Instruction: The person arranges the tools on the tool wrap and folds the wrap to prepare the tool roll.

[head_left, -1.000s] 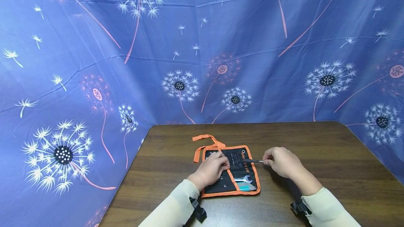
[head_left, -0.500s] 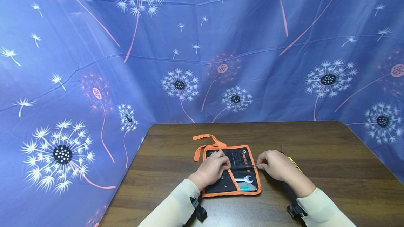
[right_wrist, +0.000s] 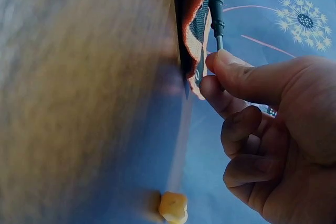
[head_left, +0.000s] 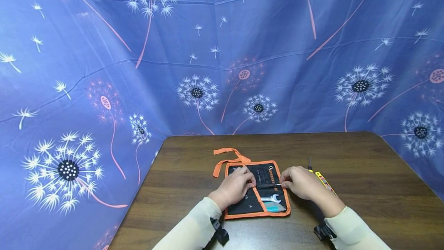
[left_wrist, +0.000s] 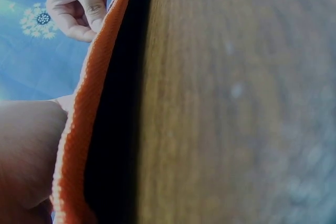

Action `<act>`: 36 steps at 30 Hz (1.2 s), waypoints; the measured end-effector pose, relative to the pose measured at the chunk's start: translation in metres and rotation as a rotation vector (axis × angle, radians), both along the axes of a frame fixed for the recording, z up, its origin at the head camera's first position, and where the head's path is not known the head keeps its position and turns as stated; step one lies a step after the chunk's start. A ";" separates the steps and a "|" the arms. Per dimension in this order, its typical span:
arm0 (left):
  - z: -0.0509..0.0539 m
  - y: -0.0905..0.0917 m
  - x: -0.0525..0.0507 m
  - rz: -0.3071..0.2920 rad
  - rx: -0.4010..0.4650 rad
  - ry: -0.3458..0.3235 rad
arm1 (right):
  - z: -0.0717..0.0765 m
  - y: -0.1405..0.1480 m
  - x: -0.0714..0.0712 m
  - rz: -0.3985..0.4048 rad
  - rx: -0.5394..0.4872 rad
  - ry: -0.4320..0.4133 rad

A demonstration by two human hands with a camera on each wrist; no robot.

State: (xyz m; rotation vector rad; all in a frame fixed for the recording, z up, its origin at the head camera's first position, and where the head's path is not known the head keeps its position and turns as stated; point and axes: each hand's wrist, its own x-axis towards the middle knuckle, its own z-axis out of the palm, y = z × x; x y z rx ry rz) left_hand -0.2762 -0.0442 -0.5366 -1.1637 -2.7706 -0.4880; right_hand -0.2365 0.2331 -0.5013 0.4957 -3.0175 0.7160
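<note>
A black tool pouch point(head_left: 239, 208) with orange trim lies spread on the table. My left hand point(head_left: 233, 187) rests over its pocket and pinches the orange pocket edge. Between thumb and forefinger, my right hand point(head_left: 301, 181) pinches the metal shaft of a dark-handled screwdriver point(right_wrist: 216, 11). The screwdriver lies across the pouch with its handle toward the pocket edge by the left fingers; how far the handle is inside cannot be seen. A wrench point(head_left: 272, 198) and a turquoise-handled tool point(head_left: 274, 207) stick out of the lower pockets.
Just beyond the right hand lie a yellow level-like tool point(head_left: 325, 182) and a thin-shafted screwdriver with a yellow handle point(head_left: 310, 165), partly hidden. Orange ties point(head_left: 229, 157) trail from the pouch's far left corner. A blue dandelion-print cloth point(head_left: 222, 68) hangs behind the wooden table point(head_left: 374, 188).
My right hand has moved left with the screwdriver, its handle going toward the pocket edge. This uncovers the yellow tools. The left hand stays at the pocket, and the pouch shifts slightly right in view.
</note>
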 end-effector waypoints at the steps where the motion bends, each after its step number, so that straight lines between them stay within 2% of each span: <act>1: 0.000 0.000 0.000 0.000 -0.001 0.001 | 0.000 0.000 0.000 -0.001 -0.002 -0.006; 6: 0.000 0.003 0.001 -0.003 -0.003 0.011 | 0.000 -0.002 -0.001 0.003 -0.002 -0.041; 12: 0.003 0.003 0.003 -0.006 0.003 0.010 | -0.002 -0.005 -0.001 0.011 0.016 -0.025; 24: 0.003 0.004 0.004 -0.023 0.013 0.031 | -0.007 -0.015 -0.001 0.010 0.003 -0.084; 36: 0.001 0.005 0.004 -0.025 -0.019 0.027 | -0.009 -0.025 0.003 0.052 -0.032 -0.042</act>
